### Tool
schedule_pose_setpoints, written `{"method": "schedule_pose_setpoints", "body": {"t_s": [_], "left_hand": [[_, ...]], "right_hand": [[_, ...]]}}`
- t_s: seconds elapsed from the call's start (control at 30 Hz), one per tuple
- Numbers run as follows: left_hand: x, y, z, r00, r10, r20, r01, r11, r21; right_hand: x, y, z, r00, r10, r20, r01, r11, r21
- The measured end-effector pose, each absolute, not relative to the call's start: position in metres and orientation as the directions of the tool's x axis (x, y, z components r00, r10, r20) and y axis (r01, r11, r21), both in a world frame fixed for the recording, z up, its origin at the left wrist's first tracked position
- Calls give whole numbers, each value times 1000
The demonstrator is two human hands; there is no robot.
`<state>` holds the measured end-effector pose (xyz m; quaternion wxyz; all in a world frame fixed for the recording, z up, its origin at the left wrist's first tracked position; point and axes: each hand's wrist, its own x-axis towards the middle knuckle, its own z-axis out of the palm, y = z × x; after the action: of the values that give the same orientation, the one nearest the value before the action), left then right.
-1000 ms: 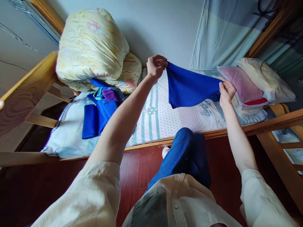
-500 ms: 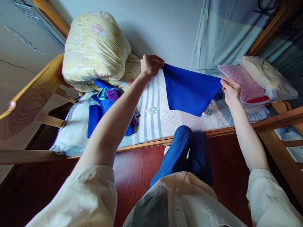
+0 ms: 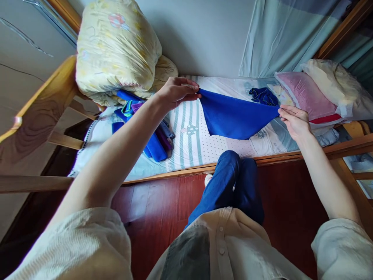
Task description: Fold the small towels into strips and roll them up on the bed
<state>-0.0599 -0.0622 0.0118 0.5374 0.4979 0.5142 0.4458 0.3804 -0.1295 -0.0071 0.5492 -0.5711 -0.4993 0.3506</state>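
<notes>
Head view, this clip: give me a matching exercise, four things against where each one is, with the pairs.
Things:
1. blue cloth
2. pink pillow
3. yellow quilt bundle
4. pile of blue and purple clothes

Places:
A. lying on the mattress under the left forearm
B. stacked at the left end of the bed
C. stretched above the mattress between the left hand and the right hand
D. at the right end of the bed, beside a cream pillow

Pairs: 1-C, 2-D, 3-B, 4-A
</notes>
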Motion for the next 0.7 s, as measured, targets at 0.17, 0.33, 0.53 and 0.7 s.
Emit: {"method": "schedule_pose_setpoints", "body": {"t_s": [0.17, 0.33, 0.53, 0.7], "left_hand": [[-65, -58, -6, 81, 988, -131, -53, 136, 989], [-64, -31, -46, -1, 985, -172, -71, 171, 983], [-70, 24, -70, -180, 983, -40, 51, 50, 997], [-90, 21, -96, -135, 966, 222, 170, -198, 965]], "right_hand": [[373, -121, -10, 192, 981, 28, 184, -8, -983], [353, -77, -39, 203, 978, -40, 155, -72, -985], [328, -1, -85, 205, 971, 123, 187, 84, -979], [324, 12, -130, 193, 939, 285, 201, 246, -948]]}}
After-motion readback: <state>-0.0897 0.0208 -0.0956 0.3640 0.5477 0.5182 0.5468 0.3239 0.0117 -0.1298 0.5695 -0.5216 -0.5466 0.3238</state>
